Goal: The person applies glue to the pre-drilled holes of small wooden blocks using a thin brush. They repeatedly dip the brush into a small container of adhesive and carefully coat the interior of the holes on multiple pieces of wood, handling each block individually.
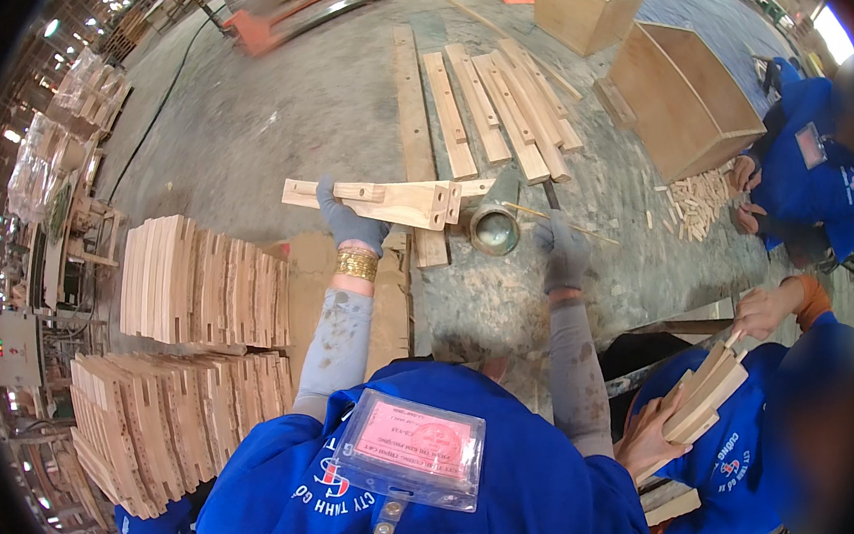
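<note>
My left hand (352,225), in a grey glove, is closed around a pale wooden furniture part (407,203). This part lies nearly level, with round holes in its right end and a shorter strip along its upper side. My right hand (563,253), also gloved, is closed on a slim dark stick-like tool (551,194) that points away from me; its kind cannot be made out. Between my hands stands a round metal cup (495,230) with something pale or wet inside. A thin wooden stick (580,229) crosses from the cup's rim towards my right hand.
Beyond the cup lie several wooden strips (499,112) and a long board (414,115). Stacks of wooden parts (207,285) stand at left. Two co-workers sit at right, one near a heap of dowels (698,203) and a wooden box (686,102). A pallet jack (255,33) stands far left.
</note>
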